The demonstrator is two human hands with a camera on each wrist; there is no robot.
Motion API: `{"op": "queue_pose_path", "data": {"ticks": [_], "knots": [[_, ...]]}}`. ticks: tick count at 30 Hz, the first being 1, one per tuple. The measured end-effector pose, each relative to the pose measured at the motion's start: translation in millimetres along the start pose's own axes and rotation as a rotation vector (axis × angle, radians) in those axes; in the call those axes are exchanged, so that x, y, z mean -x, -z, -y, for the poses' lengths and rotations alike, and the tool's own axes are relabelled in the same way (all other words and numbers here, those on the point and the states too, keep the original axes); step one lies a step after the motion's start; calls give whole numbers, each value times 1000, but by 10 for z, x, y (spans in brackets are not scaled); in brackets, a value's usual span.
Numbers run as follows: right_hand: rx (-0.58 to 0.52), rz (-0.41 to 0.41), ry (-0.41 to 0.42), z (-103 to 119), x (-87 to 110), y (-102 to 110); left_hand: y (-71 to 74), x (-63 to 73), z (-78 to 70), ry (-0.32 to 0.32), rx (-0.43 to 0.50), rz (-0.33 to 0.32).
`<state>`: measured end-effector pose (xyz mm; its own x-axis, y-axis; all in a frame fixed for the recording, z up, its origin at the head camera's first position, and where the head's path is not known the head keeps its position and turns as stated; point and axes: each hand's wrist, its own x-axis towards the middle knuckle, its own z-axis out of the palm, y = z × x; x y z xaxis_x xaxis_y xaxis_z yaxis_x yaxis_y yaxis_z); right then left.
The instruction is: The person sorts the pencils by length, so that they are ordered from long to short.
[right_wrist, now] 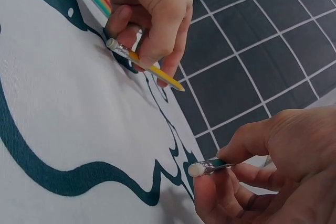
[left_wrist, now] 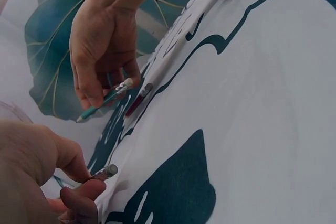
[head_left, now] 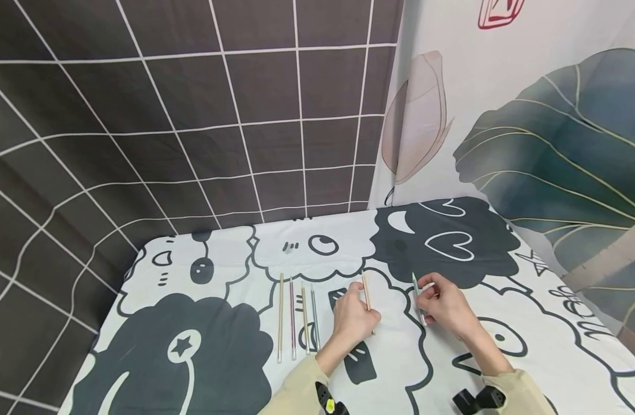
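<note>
My left hand (head_left: 352, 314) pinches a yellow pencil (right_wrist: 152, 69) between thumb and fingers, its white eraser end toward me. To the right, my right hand (head_left: 444, 302) grips a green pencil (left_wrist: 102, 102) by thumb and fingertips, its point angled away from me. Both hands are low over the patterned cloth. Under the right hand, the left wrist view shows a dark red pencil (left_wrist: 138, 100) close to the cloth. Left of my left hand lies a row of several pencils, among them a red pencil (head_left: 292, 317) and a blue-green pencil (head_left: 315, 317), roughly parallel.
A white cloth (head_left: 384, 369) with dark cartoon shapes covers the table. Behind it hangs a dark curtain (head_left: 265, 86) with a white grid. A pale wall hanging (head_left: 468, 75) with large leaves stands at the back right.
</note>
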<state>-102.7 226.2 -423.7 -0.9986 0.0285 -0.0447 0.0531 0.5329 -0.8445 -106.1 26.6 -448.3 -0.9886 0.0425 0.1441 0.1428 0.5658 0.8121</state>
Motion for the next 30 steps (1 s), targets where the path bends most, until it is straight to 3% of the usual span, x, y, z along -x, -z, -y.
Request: {"op": "queue_pose_path", "data": {"ticks": [30], "knots": [[-8, 52, 11, 103, -20, -188, 229, 69, 170, 71, 7, -15]]}}
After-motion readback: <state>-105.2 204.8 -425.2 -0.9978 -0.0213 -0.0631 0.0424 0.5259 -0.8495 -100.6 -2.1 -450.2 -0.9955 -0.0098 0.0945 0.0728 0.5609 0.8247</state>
